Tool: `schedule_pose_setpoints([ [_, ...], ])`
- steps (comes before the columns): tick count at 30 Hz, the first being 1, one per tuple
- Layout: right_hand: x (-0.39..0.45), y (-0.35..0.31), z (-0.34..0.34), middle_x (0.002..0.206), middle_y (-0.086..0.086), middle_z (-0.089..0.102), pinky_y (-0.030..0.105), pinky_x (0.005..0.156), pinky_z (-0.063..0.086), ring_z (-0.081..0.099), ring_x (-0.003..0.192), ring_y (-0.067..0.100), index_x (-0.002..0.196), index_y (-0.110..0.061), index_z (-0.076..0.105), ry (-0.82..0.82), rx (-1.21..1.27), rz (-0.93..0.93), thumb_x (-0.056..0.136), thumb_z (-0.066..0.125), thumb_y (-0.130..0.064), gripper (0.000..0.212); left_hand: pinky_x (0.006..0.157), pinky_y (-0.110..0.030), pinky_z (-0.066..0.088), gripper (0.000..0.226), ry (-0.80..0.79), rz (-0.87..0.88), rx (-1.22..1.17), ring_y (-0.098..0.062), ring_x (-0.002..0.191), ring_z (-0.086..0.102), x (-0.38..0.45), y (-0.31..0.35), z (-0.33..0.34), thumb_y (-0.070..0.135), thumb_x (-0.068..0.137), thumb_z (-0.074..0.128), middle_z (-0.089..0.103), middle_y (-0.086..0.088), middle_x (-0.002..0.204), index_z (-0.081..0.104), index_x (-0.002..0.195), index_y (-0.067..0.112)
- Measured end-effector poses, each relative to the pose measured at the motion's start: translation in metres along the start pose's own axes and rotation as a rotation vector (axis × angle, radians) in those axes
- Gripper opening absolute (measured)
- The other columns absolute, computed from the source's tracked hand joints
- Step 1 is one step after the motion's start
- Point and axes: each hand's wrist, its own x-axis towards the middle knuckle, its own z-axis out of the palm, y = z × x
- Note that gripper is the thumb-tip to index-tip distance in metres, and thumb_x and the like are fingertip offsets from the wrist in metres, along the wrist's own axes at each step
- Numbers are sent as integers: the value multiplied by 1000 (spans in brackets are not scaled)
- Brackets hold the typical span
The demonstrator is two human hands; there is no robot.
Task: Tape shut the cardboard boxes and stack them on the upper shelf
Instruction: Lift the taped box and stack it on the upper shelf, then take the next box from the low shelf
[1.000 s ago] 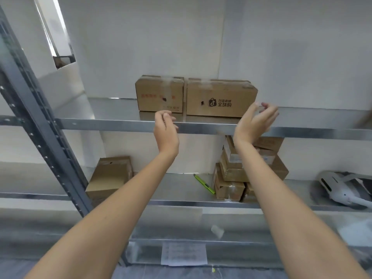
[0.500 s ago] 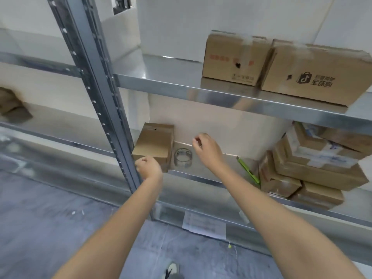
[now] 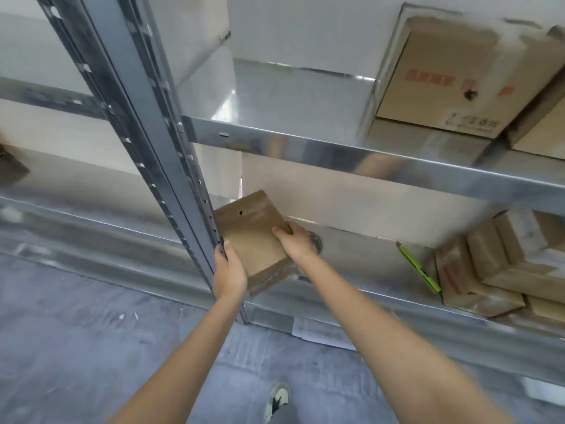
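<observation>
A flat brown cardboard box [image 3: 255, 240] is gripped on the shiny metal lower shelf [image 3: 367, 264], its left edge by the left hand [image 3: 229, 272], its right edge by the right hand [image 3: 295, 243], fingers curled.

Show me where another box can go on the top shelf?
The bare metal stretch of the silver upper shelf, between the grey upright post and the brown cardboard box with red print, is free. Right of that box it is crowded.

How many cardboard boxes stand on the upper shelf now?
2 visible: the box with red print at upper right, and another box beside it, cut by the picture's edge. More may lie beyond.
</observation>
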Motion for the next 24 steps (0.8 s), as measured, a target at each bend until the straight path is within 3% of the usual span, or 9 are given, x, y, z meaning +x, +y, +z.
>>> schedule_pose_setpoints([
  [2, -7, 3, -7, 115, 0, 67, 31, 87, 47, 61, 106, 20, 116, -18, 65, 40, 4, -61, 90, 60, -41, 35, 116, -49, 26, 65, -93, -28, -52, -31, 139, 37, -9, -3, -2, 67, 96, 13, 40, 0, 153, 32, 150, 36],
  [4, -16, 7, -23, 106, -6, 69, 22, 76, 44, 62, 100, 13, 112, -21, 70, 39, 39, -104, 88, 65, -43, 33, 112, -50, 35, 68, -155, -74, -182, -30, 131, 47, -19, -3, -3, 71, 94, 16, 50, -5, 145, 44, 143, 33],
  [6, -24, 10, -47, 97, -11, 70, 11, 68, 42, 64, 93, 6, 104, -25, 73, 6, 80, -136, 87, 68, -40, 24, 99, -47, 48, 68, -187, -80, -246, -32, 110, 61, -36, 1, 0, 66, 96, 21, 65, -13, 120, 49, 138, 20],
  [8, -29, 14, -78, 92, -16, 72, 6, 67, 43, 64, 86, -2, 99, -28, 75, -34, 118, -142, 85, 71, -37, 17, 82, -43, 53, 62, -235, -54, -262, -32, 79, 63, -62, 7, 9, 56, 101, 24, 64, -12, 74, 43, 137, 10],
  [10, -33, 19, -117, 90, -18, 73, 9, 72, 47, 65, 87, -3, 93, -33, 75, -60, 110, -127, 81, 75, -37, 12, 89, -47, 52, 54, -338, -54, -244, -32, 72, 65, -90, 14, 22, 51, 102, 25, 59, -7, 57, 35, 141, 14],
  [15, -37, 45, -210, 101, -8, 75, 13, 82, 51, 69, 95, 6, 106, -22, 76, -107, -3, -23, 75, 82, -28, 32, 105, -45, 42, 48, -684, -146, -204, -16, 77, 72, -145, 23, 72, 53, 102, 21, 75, -15, 83, 31, 132, 16],
  [19, -35, 72, -250, 110, -4, 73, 22, 92, 49, 67, 104, 13, 115, -20, 72, -186, -133, 71, 79, 78, -27, 37, 116, -45, 29, 57, -794, -221, -138, -22, 101, 67, -168, 23, 110, 52, 104, 17, 76, -13, 88, 56, 83, 17],
  [21, -30, 80, -261, 118, -3, 69, 28, 100, 46, 63, 109, 15, 123, -19, 68, -233, -220, 102, 83, 75, -26, 41, 117, -44, 27, 57, -840, -260, -87, -21, 109, 63, -172, 19, 129, 56, 103, 15, 76, -10, 96, 56, 103, 17],
  [24, -18, 84, -266, 124, -1, 67, 25, 98, 44, 62, 108, 13, 125, -20, 66, -291, -328, 123, 88, 68, -21, 37, 115, -43, 30, 60, -821, -313, -54, -19, 103, 63, -173, 13, 154, 54, 103, 16, 74, -10, 104, 27, 143, 10],
])
